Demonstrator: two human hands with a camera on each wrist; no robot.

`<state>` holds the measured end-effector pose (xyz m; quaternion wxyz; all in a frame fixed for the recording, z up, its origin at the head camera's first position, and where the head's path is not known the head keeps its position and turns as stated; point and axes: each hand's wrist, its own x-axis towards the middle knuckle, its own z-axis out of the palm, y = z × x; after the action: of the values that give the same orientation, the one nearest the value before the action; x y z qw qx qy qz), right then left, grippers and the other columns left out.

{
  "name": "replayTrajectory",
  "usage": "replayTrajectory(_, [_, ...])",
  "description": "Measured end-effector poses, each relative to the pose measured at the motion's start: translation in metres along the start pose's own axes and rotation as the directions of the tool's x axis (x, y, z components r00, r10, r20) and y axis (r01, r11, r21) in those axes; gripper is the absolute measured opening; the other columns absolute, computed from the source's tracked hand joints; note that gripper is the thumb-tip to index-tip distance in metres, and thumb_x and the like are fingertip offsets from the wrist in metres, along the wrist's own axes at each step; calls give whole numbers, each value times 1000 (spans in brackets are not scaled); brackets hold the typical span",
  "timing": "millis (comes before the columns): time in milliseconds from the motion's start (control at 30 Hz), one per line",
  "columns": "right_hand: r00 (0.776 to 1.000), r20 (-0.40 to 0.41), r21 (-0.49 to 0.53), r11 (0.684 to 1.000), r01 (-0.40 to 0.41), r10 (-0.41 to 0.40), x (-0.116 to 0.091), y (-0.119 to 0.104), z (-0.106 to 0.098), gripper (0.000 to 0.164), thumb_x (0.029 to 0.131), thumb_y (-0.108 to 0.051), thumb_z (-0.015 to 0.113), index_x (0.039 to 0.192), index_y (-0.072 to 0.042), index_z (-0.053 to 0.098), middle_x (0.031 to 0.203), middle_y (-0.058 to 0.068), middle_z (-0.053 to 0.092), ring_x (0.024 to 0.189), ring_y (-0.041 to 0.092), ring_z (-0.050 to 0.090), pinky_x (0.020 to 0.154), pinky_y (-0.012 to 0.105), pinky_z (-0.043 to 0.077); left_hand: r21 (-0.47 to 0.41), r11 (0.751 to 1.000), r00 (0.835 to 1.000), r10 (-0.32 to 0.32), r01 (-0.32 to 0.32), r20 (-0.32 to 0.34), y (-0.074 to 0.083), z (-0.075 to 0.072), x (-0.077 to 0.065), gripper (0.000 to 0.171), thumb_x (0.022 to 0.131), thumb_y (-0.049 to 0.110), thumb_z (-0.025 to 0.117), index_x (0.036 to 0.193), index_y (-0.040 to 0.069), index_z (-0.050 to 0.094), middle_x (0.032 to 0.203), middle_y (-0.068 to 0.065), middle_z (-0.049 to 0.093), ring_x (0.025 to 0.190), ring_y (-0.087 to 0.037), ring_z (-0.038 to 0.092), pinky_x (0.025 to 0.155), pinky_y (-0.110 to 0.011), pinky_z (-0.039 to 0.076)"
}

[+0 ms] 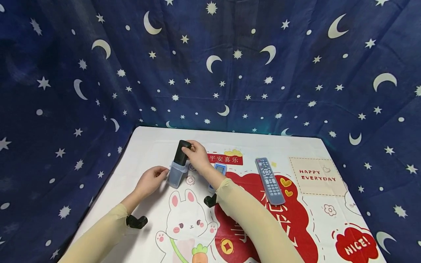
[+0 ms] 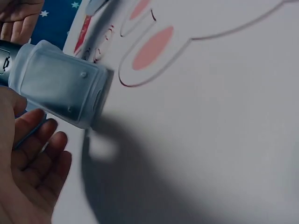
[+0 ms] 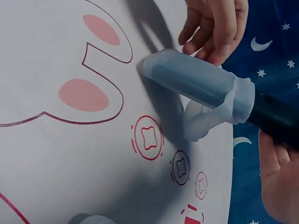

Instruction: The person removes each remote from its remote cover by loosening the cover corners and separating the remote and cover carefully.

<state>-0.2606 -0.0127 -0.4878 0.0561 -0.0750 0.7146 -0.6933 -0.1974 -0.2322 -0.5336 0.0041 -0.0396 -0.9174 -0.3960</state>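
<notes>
A black remote control (image 1: 182, 153), its buttons out of sight, stands partly inside a translucent blue-grey silicone sleeve (image 1: 175, 176). My right hand (image 1: 198, 155) grips the bare upper end of the remote control with fingers and thumb. At the sleeve's left side, my left hand (image 1: 152, 179) pinches near its rim between thumb and forefinger, the other fingers loosely bent. In the right wrist view a pale loose flap (image 3: 205, 122) hangs from the sleeve's mouth. The sleeve's lower end is close to the tabletop; whether it touches is unclear.
A small blue-and-white remote with a screen (image 1: 220, 169) lies partly behind my right forearm. Farther right rests a long grey remote (image 1: 269, 181). The printed white tablecloth (image 1: 148, 146) ends at a dark blue star-and-moon curtain (image 1: 236, 84) at the back and left.
</notes>
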Motion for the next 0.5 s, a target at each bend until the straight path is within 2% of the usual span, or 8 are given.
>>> replayTrajectory(100, [1000, -1, 22, 1000, 15, -15, 1, -4, -2, 38, 102, -18, 65, 139, -7, 59, 123, 11, 70, 106, 22, 69, 86, 33, 59, -68, 997, 998, -44, 47, 44, 4, 1, 2, 37, 105, 36, 59, 116, 3, 73, 104, -7, 74, 96, -23, 68, 85, -39, 54])
replayTrajectory(167, [1000, -3, 46, 999, 15, -15, 2, -6, -3, 38, 103, -17, 64, 138, -6, 59, 123, 12, 70, 105, 22, 70, 85, 34, 59, -168, 981, 992, -83, 98, 95, 5, 1, 4, 44, 105, 38, 58, 120, -1, 70, 106, -11, 73, 96, -21, 68, 84, -35, 55])
replayTrajectory(233, [1000, -3, 66, 998, 11, -11, 3, -9, -5, 37, 103, -16, 64, 138, -4, 59, 122, 13, 70, 103, 23, 70, 84, 34, 60, -274, 950, 982, -111, 149, 151, 7, 1, 6, 51, 105, 39, 57, 125, -6, 66, 109, -14, 72, 97, -20, 68, 84, -31, 57])
replayTrajectory(333, [1000, 0, 89, 996, 2, -2, 6, -11, -8, 37, 103, -16, 64, 137, -4, 58, 120, 15, 71, 100, 23, 71, 82, 34, 60, -414, 886, 966, -123, 210, 228, 9, 1, 8, 56, 105, 38, 57, 130, -12, 60, 114, -17, 70, 99, -17, 68, 85, -28, 57])
replayTrajectory(500, [1000, -1, 85, 996, -3, 3, 9, -14, -12, 38, 102, -17, 65, 137, -4, 58, 115, 17, 72, 94, 22, 72, 77, 32, 60, -545, 791, 935, -93, 277, 342, 15, 3, 9, 56, 108, 34, 53, 135, -15, 53, 117, -17, 70, 101, -17, 69, 88, -30, 57])
